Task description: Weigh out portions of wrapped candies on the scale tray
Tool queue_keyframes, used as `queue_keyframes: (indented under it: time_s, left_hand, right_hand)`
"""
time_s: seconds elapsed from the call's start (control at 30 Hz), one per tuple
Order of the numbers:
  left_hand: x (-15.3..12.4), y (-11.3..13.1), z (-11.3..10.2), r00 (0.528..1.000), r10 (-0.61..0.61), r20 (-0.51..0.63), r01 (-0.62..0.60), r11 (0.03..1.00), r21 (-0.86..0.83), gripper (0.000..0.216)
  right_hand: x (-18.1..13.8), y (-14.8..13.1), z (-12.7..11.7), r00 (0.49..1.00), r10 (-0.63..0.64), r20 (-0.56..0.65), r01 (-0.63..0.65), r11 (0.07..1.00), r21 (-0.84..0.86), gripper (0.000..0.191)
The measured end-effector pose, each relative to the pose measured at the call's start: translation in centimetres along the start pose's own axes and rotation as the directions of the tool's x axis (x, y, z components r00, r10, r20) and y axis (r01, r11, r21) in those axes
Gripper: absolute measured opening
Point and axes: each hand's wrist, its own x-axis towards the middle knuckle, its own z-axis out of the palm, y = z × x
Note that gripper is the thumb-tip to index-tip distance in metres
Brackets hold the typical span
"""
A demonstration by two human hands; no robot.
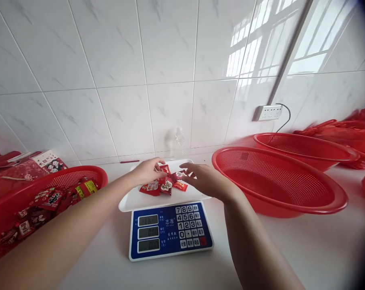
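Hands over a scale: I am working on a small heap of red packets (164, 184) that lies on the white tray (130, 200) of the scale (170, 230). My left hand (147, 170) rests on the heap with its fingers curled around a packet at the back. My right hand (204, 180) hovers just beside the heap, flat and loose, fingers spread and gripping nothing, though the fingertips touch or nearly touch the nearest packet. Only a few packets are on the tray so far. The left basket (88, 173), at my left elbow, holds many more of the same red packets, so most of them appear unweighed. The scale's displays are too dim to read.

To my right stand two red baskets: the near basket (279, 181) is touching or just beside the scale and shows nothing inside, and the far basket (306, 149) sits behind it. Red bags (348, 135) pile up at the far right. A clear bottle (179, 141) stands by the tiled wall behind the tray. Nothing blocks my hands.
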Motion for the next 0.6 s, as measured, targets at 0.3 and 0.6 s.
queue_keyframes:
  time_s: [0.3, 0.6]
  left_hand:
    - [0.3, -0.1, 3.3, 0.951, 0.27, 0.151, -0.295, 0.938, 0.182, 0.03]
    - [-0.7, 0.4, 3.5, 0.998, 0.05, -0.028, -0.042, 0.972, 0.231, 0.034]
  right_hand:
    - [1.3, 2.6, 0.9, 1.0, -0.003, 0.014, 0.003, 0.999, -0.041, 0.032]
    - [2.2, 1.6, 2.5, 0.982, -0.062, 0.181, 0.065, 0.998, -0.012, 0.025]
